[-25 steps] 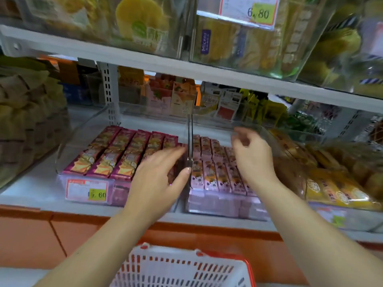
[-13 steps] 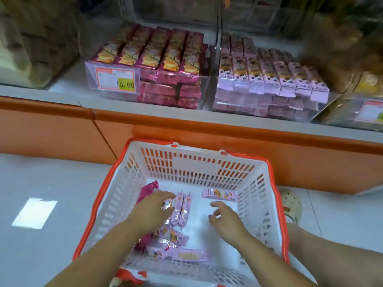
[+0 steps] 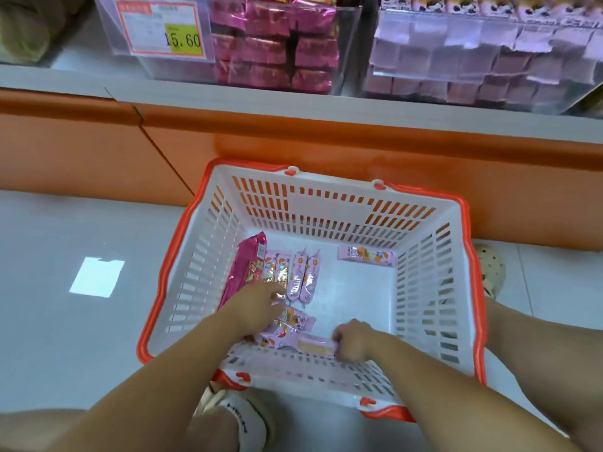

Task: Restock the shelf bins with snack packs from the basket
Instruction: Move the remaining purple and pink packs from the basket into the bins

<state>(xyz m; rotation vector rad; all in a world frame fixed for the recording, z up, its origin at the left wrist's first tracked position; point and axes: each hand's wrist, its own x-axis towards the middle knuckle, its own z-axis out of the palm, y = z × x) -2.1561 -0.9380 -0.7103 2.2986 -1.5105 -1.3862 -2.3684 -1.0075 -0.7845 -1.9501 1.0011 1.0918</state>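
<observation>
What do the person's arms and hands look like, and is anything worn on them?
The left arm and the right arm are bare, with no sleeves in view. The left hand and the right hand wear no gloves, and no watch, bracelet or ring shows.

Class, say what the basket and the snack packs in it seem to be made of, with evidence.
Basket: apparently rigid moulded plastic, matte white, orange rim; slotted walls. Snack packs: likely thin glossy film or foil; they glint, ends crimped.
</observation>
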